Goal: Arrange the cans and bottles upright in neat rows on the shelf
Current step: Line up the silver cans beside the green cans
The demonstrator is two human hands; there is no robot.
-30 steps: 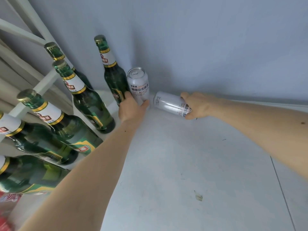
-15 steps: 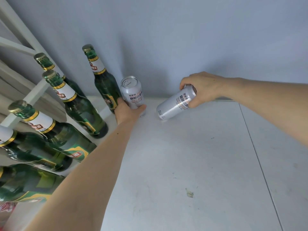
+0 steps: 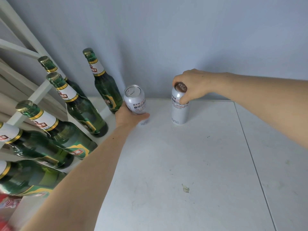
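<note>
Two silver beer cans stand on the white shelf (image 3: pixel 191 155) near the back wall. My left hand (image 3: pixel 128 116) grips the lower part of the left can (image 3: pixel 135 100), which stands upright next to a green bottle (image 3: pixel 104 84). My right hand (image 3: pixel 195 84) holds the top rim of the right can (image 3: pixel 180 108), fingers curled over it; that can stands upright on the shelf, a hand's width right of the first. Several green glass bottles (image 3: pixel 78 104) with white neck labels stand in rows along the left side.
A white shelf frame (image 3: pixel 21 50) rises at the far left behind the bottles. A red package (image 3: pixel 8 204) shows at the bottom left corner. A seam (image 3: pixel 253 164) runs across the shelf on the right, and a small stain (image 3: pixel 185 188) marks the front.
My right hand has lifted the lying can, turned it through a tilt and set it upright on the shelf. My left hand has stayed on the left can.
</note>
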